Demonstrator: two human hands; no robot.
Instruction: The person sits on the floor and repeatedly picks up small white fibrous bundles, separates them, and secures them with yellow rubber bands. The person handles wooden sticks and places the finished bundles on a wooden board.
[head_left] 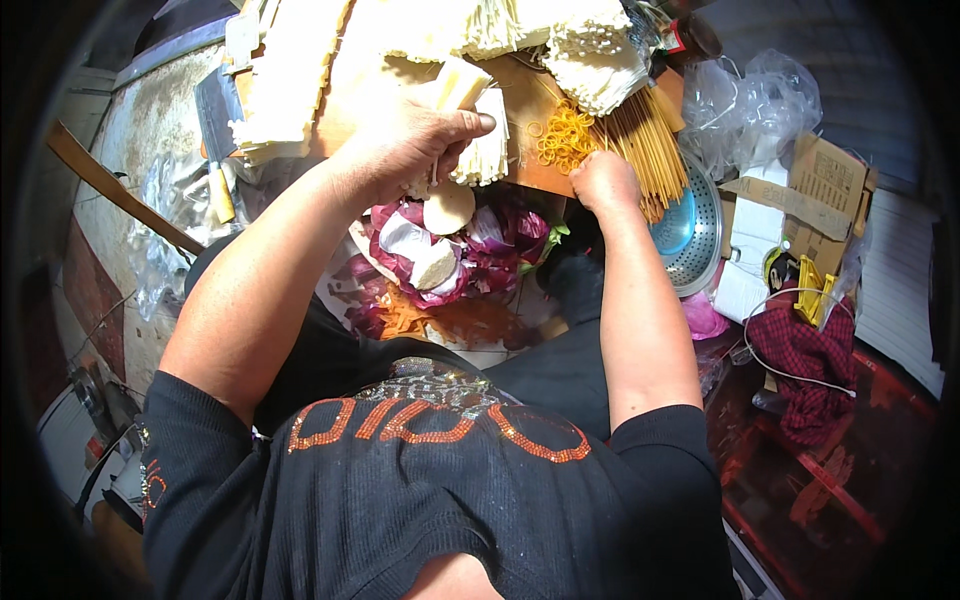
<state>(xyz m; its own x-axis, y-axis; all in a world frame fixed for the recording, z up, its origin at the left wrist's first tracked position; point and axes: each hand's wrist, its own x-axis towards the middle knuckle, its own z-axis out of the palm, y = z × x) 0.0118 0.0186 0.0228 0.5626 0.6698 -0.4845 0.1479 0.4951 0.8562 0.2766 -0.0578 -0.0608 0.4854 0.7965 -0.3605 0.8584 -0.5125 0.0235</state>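
While strong light washes out its far edge, the wooden board (522,140) lies in front of the seated person; long rows of pale stalks (290,80) run along its left edge, and more pale stacks (598,70) stand toward its far right corner; just below the near edge sits a heap of purple leaves (505,258), with pale chunks among them; past the right edge are a clear plastic bag (750,100), a cardboard box (825,185), a checked red cloth (795,350) and a metal colander (708,240) with a blue bowl (677,225) in it; beside the left edge lies a cleaver (215,115), its wooden handle toward the person; thin skewers (650,145) fan over the near right corner.

The left hand (400,145) is over the near edge, fingers curled around a pale bundle (462,84), thumb stretched out to the right; the bundle juts up past the hand; the right hand (606,180) is nearly closed at the near right corner, its fingertips against a small pile of yellow rubber bands (565,137); whether it pinches one cannot be told.
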